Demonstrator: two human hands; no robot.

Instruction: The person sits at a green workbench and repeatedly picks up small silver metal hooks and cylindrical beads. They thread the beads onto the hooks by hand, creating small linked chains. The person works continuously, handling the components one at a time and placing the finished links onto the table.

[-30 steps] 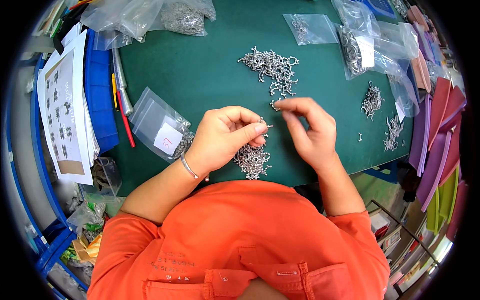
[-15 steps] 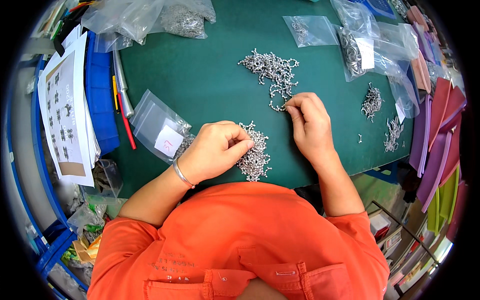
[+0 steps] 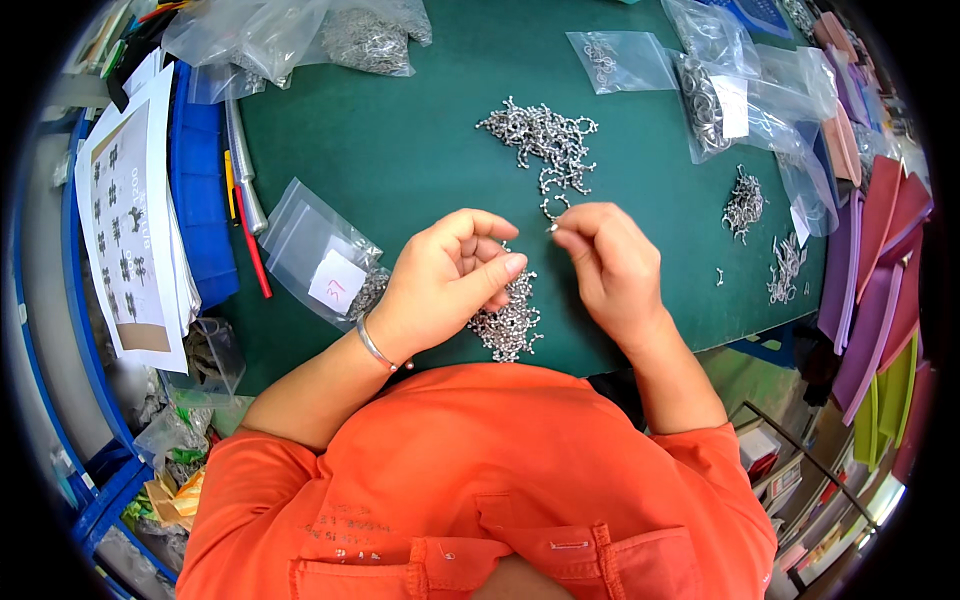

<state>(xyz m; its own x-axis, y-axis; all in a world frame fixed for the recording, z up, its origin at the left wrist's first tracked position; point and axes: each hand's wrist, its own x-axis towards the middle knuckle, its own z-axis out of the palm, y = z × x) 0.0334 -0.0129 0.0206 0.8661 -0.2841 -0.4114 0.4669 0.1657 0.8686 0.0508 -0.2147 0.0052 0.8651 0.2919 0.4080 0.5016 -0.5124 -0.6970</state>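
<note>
Small silver-coloured curved metal pieces with knobbed ends lie in a near pile [image 3: 508, 325] and a farther pile [image 3: 540, 135] on the green tabletop. My left hand [image 3: 445, 270] is over the near pile's left side, its thumb and forefinger apart; its palm is partly hidden. To its right, my right hand [image 3: 612, 262] pinches a small metal piece [image 3: 553, 228] between thumb and forefinger. A few loose curved pieces [image 3: 556, 204] lie just beyond those fingertips, trailing from the farther pile.
A clear zip bag [image 3: 312, 232] with a white label lies left of my left hand. A blue tray [image 3: 203, 180], red pen [image 3: 254, 250] and papers [image 3: 135, 220] are farther left. Bagged parts [image 3: 705, 105] and smaller piles [image 3: 743, 205] sit to the right. Purple and red bins [image 3: 862, 270] stand beyond.
My right hand has drawn back toward me and slightly left with a small piece. My left hand has risen off the near pile, its thumb and forefinger spreading apart.
</note>
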